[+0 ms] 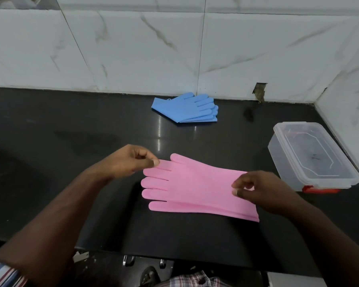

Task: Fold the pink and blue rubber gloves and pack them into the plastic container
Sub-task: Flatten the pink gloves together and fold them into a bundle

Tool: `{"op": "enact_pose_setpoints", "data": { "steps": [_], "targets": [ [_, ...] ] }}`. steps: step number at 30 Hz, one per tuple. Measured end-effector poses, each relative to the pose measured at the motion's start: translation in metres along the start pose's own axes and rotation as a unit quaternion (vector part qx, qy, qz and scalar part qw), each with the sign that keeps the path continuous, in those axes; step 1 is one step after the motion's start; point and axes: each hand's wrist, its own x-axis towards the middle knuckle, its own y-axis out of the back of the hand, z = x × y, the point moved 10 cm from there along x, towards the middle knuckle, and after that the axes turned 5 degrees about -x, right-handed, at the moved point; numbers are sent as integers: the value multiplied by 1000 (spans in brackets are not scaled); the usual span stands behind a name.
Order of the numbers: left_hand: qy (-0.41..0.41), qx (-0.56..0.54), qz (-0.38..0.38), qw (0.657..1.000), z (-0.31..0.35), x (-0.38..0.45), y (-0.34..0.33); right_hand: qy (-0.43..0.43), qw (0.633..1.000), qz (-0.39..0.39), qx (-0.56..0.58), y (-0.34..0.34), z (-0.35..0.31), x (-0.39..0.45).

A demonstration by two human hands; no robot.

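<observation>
The pink gloves (195, 187) lie stacked flat on the black counter, fingers pointing left and cuffs to the right. My left hand (131, 160) pinches a fingertip at the upper left of the pink gloves. My right hand (257, 189) pinches the cuff edge on the right. The blue gloves (184, 107) lie flat as a stacked pair farther back near the wall, untouched. The clear plastic container (311, 156) stands at the right with its lid on and a red clip at its front.
The black counter (71, 141) runs up to a white marble-tiled wall (133, 48) at the back and right. A chipped hole (259, 92) shows low in the wall. The counter's front edge is just below my forearms.
</observation>
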Motion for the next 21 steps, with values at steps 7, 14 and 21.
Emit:
{"op": "enact_pose_setpoints", "data": {
  "steps": [7, 14, 21],
  "targets": [
    [118, 167, 112, 972, -57, 19, 1, -40, 993, 47, -96, 3, 25, 53],
    [149, -48, 121, 980, -70, 18, -15, -46, 994, 2, -99, -5, 17, 72],
    [80, -142, 196, 967, -40, 23, 17, -40, 996, 47, -71, 31, 6, 84]
  ]
}}
